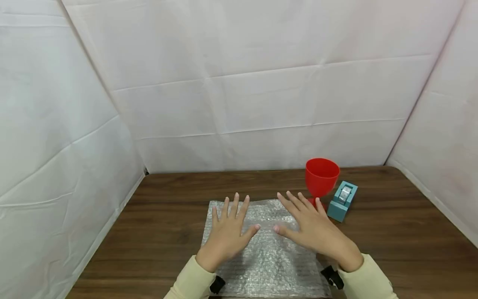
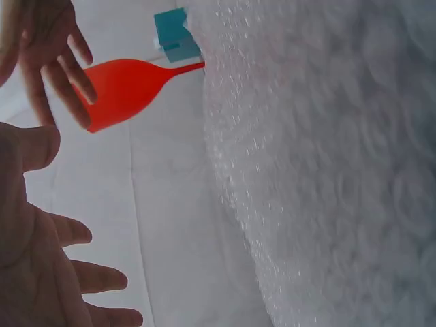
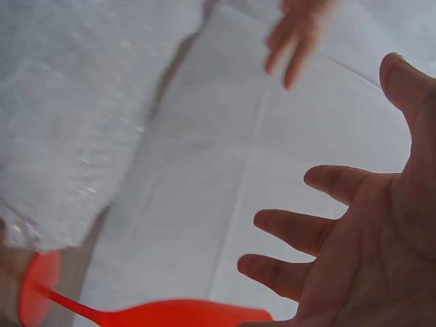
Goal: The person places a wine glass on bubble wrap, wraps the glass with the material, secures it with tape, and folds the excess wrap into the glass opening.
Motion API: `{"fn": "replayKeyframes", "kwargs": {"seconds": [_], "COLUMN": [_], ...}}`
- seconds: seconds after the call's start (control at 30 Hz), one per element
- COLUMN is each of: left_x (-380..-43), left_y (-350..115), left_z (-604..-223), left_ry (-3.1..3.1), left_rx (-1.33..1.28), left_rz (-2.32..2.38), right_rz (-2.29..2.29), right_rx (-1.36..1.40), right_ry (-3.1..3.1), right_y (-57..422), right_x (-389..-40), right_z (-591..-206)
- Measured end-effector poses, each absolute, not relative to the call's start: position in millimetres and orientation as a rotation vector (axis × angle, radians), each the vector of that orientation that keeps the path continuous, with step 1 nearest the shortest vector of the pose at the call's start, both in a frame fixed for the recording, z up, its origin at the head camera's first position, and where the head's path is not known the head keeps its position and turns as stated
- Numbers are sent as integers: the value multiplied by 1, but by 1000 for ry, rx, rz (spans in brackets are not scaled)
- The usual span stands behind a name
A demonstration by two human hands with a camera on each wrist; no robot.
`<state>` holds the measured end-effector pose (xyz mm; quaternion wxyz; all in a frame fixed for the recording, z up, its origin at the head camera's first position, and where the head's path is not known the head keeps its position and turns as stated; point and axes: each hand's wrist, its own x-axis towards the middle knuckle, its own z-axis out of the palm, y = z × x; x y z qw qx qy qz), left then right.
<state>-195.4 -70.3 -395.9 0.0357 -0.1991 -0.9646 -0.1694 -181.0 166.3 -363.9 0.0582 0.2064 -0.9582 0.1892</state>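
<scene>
A sheet of clear bubble wrap (image 1: 272,265) lies flat on the wooden table, seen below both hands in the head view. My left hand (image 1: 227,234) hovers over its left part, fingers spread and holding nothing. Over the right part is my right hand (image 1: 317,230), palm down, its fingers spread too. Just beyond the right fingertips stands a red goblet (image 1: 322,176), upright, its foot partly hidden by that hand. Beside the goblet sits a teal tape dispenser (image 1: 341,202) with a clear roll in it. In the right wrist view the goblet (image 3: 177,313) shows behind the bubble wrap's corner.
The dark wooden table (image 1: 160,232) reaches back to a white cloth wall (image 1: 239,104). More white cloth (image 1: 444,137) hangs along the right side, and another panel (image 1: 56,166) runs down the left. Black straps (image 1: 332,276) sit at the wrists.
</scene>
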Motion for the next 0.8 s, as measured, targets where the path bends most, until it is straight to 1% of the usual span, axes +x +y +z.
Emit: {"fn": "replayKeyframes", "kwargs": {"seconds": [0.17,0.37,0.6,0.7,0.8], "left_x": [-193,-197,-213,-226,-238], "left_y": [-68,-53,-25,-11,2], "left_z": [-391,-377,-367,-367,-367], "left_ry": [-2970,-2905,-2817,-2772,-2709], "left_rx": [-646,-740,-809,-840,-852], "left_rz": [-686,-897,-1194,-1341,-1527], "right_rz": [715,909,1013,1067,1149], "right_rx": [644,639,346,247,208], "right_ry": [-2853,-2785,-2718,-2636,-2581], "right_y": [177,199,225,238,248], "right_x": [-175,-174,-179,-188,-198], "right_z": [-340,-321,-311,-316,-324]}}
